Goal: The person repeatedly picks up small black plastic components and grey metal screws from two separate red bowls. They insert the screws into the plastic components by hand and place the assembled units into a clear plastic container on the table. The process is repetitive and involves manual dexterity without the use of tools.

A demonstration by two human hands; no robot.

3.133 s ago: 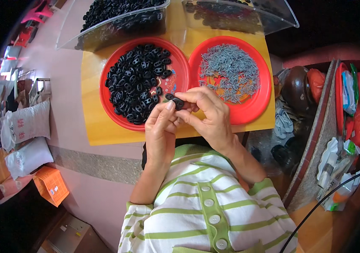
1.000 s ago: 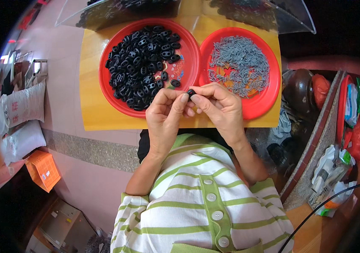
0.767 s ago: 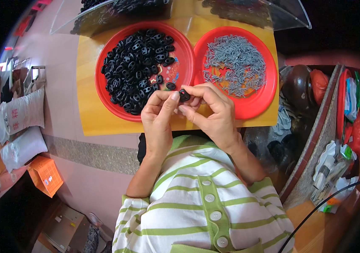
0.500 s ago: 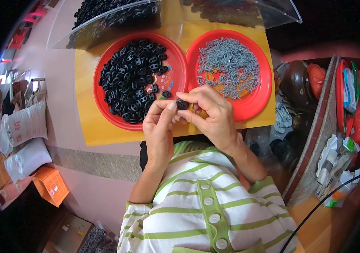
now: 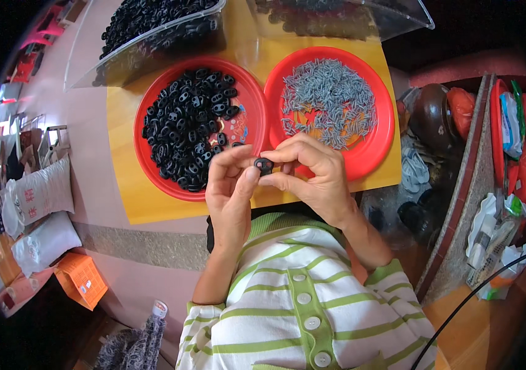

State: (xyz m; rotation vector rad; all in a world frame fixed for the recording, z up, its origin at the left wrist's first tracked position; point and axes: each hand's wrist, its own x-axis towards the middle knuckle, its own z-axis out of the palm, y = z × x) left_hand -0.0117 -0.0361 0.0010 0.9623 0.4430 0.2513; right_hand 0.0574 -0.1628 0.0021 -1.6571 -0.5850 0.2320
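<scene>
A small black oval plastic piece with two holes (image 5: 263, 165) is held up in front of my body, just past the near edges of two red plates. My right hand (image 5: 321, 176) pinches it between thumb and index finger. From the other side, the thumb of my left hand (image 5: 228, 191) presses against it, with the fingers bent behind. On the left red plate (image 5: 141, 161) lies a heap of similar black pieces (image 5: 180, 123). Many thin, short grey pieces, like tiny springs or screws (image 5: 331, 92), are spread over the right red plate (image 5: 385, 102).
Both plates stand on a yellow sheet (image 5: 128, 206). Behind them are clear plastic bins (image 5: 152, 52), the left one full of black pieces. A stone-topped ledge (image 5: 457, 185) runs along the right, near a black cable (image 5: 454, 327). White sacks (image 5: 44, 191) and an orange crate (image 5: 82, 280) sit at left.
The black piece has turned, and its holes now face up more. My left index finger has lifted a little off it. The whole view has shifted slightly.
</scene>
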